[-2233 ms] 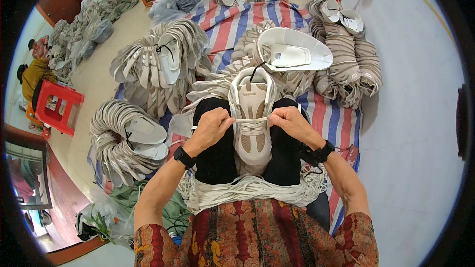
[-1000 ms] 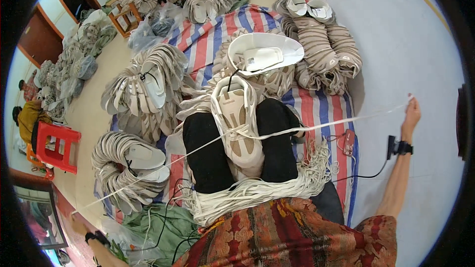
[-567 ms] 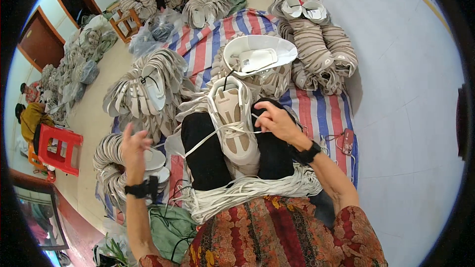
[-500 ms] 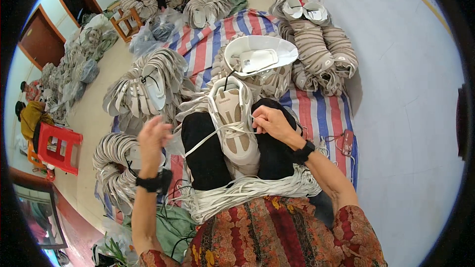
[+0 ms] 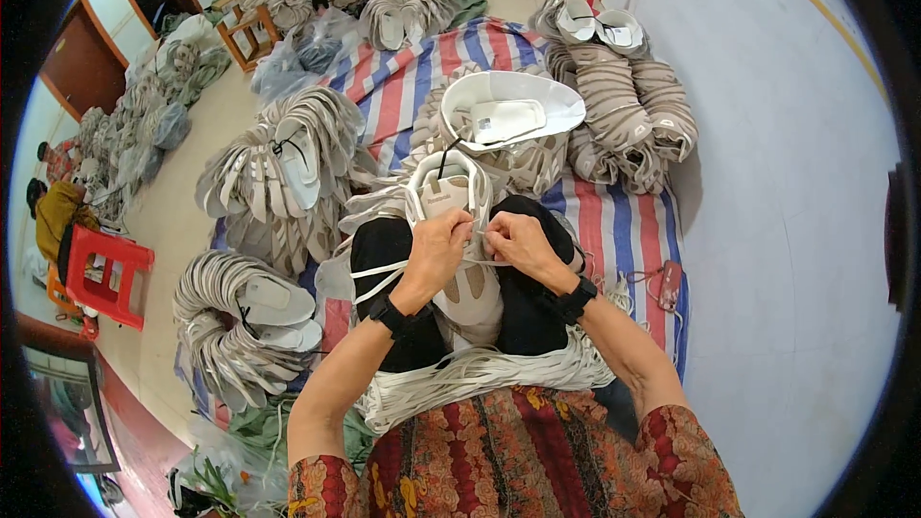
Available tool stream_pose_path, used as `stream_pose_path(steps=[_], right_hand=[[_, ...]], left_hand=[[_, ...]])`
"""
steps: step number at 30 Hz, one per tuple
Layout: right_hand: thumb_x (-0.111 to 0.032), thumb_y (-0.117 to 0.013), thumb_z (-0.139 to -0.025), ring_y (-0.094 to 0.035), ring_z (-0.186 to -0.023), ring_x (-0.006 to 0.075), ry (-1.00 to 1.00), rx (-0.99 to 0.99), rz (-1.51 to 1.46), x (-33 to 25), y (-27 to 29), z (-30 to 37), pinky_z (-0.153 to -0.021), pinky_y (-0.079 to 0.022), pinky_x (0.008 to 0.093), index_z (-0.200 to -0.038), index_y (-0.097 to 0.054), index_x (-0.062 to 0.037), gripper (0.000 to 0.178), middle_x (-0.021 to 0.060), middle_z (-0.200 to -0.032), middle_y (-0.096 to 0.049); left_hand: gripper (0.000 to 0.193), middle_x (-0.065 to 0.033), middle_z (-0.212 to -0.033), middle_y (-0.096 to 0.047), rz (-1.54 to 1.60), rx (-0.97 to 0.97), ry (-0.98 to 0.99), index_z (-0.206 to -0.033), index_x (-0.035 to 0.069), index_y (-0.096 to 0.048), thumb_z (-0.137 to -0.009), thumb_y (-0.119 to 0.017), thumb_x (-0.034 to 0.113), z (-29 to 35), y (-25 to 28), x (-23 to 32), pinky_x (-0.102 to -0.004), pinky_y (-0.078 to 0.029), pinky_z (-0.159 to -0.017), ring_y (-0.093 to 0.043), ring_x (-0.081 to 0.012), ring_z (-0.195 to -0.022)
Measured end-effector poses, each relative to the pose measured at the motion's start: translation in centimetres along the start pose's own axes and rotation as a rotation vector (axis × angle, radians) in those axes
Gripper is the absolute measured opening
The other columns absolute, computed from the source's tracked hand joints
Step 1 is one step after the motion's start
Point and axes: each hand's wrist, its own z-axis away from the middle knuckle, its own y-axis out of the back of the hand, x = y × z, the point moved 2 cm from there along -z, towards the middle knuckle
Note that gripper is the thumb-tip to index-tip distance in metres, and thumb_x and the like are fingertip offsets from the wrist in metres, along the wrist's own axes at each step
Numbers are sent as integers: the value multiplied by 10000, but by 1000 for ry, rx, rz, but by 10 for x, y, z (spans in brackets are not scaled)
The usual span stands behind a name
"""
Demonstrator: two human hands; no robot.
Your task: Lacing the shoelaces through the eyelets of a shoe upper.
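Observation:
A pale beige shoe upper [image 5: 451, 194] lies toe-away between my black-clad knees. Both hands meet over its lacing area. My left hand [image 5: 437, 247] pinches a white lace [image 5: 376, 273] that loops out to the left across my knee. My right hand [image 5: 514, 238] grips the lace's other part right beside it, fingertips almost touching the left hand's. Each wrist carries a black band. A thick bundle of white laces [image 5: 460, 379] rests across my lap below the shoe.
Bundles of pale shoe uppers [image 5: 278, 177] surround me on a striped mat [image 5: 614, 221]; a white one [image 5: 508, 110] lies just beyond my knees. A red stool [image 5: 106, 273] and a seated person [image 5: 53, 216] are at far left. Grey floor stretches to the right.
Both arms had flung wide, pulling the lace taut. The right hand came back to the shoe first, then the left hand swung in; now both are together at the lacing.

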Motion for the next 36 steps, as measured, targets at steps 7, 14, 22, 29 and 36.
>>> stream_pose_path(steps=[7, 14, 22, 29, 36], right_hand=[[-92, -546, -762, -605, -513, 179, 133, 3, 205, 0, -5, -9, -490, -474, 280, -736, -575, 22, 121, 106, -598, -612], [-107, -593, -732, -564, -605, 303, 147, 5, 173, -16, 5, -4, -574, -449, 388, -776, -569, -10, 110, 115, -635, -576], [-51, -597, -692, -517, -773, 294, 679, -16, 506, -47, -37, -9, -690, -438, 365, -858, -570, -28, 170, 115, -789, -523], [-64, -589, -684, -527, -822, 305, 505, -73, 584, -49, -47, -10, -713, -436, 386, -874, -572, -14, 197, 138, -828, -531], [-83, -567, -674, -519, -848, 307, 558, -97, 500, -45, -46, -11, -743, -419, 399, -919, -569, -24, 253, 123, -837, -534]], left_hand=[[140, -39, -747, -632, 322, -65, 180, -840, -18, -601, -857, -537, 106, -6, -2, -11, -198, -445, -567, -572, -69, -650], [136, -39, -751, -626, 458, 104, 259, -902, -6, -630, -839, -543, 77, 14, 30, -27, -210, -498, -557, -591, -85, -614], [104, -31, -651, -603, 366, 23, 336, -820, -4, -620, -816, -569, 86, 39, 48, -52, -190, -431, -428, -553, -60, -516], [137, -43, -601, -594, 247, 20, 324, -790, -6, -609, -823, -570, 120, 35, 44, -49, -197, -417, -391, -533, -62, -476], [155, -45, -583, -584, 142, 3, 293, -750, -13, -599, -808, -578, 130, 28, 43, -51, -214, -410, -382, -533, -74, -472]])
